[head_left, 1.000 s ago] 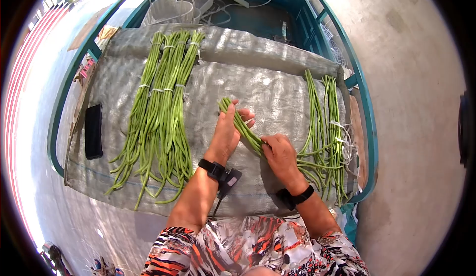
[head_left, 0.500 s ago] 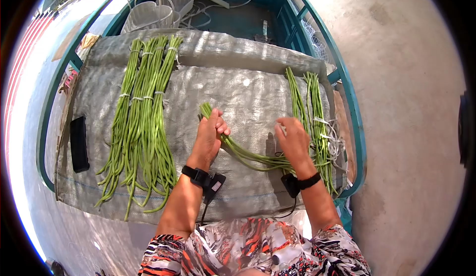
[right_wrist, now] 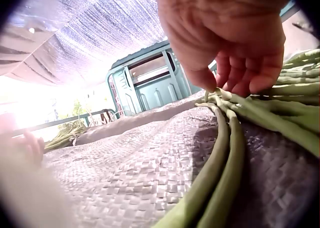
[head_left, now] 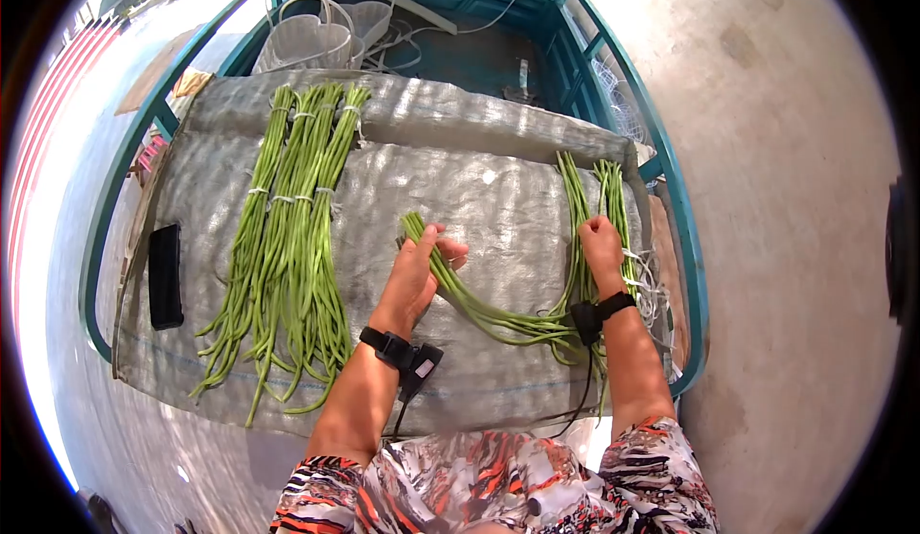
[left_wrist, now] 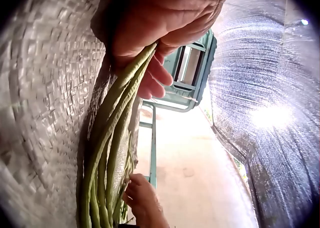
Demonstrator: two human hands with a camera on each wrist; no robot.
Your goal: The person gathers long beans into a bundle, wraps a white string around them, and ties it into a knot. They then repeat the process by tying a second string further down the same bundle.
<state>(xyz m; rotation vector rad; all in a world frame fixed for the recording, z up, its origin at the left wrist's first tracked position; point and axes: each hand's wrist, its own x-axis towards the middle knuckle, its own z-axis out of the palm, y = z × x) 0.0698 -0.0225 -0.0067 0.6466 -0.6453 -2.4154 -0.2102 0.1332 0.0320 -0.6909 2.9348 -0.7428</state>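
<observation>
My left hand (head_left: pixel 412 270) grips a small bunch of green long beans (head_left: pixel 465 302) near one end. The rest of that bunch sags to the right across the grey woven sheet (head_left: pixel 479 194). Over loose long beans (head_left: pixel 572 189) at the right is my right hand (head_left: pixel 602 246), knuckles up. In the right wrist view its thumb and curled fingers pinch the end of a long bean (right_wrist: pixel 235 100). From the left wrist view, the held beans (left_wrist: pixel 112 123) run down from under the left palm. Tied bundles of long beans (head_left: pixel 297 266) lie at the left.
White ties (head_left: pixel 647 285) lie by the right-hand beans. A black phone (head_left: pixel 165 277) rests at the sheet's left edge. Teal rails (head_left: pixel 682 256) flank the sheet, and clear buckets (head_left: pixel 305 45) stand in the cart bed behind it.
My right hand has left the held bunch and moved right, to the loose beans. The left hand keeps the bunch, whose free length now trails down to the sheet.
</observation>
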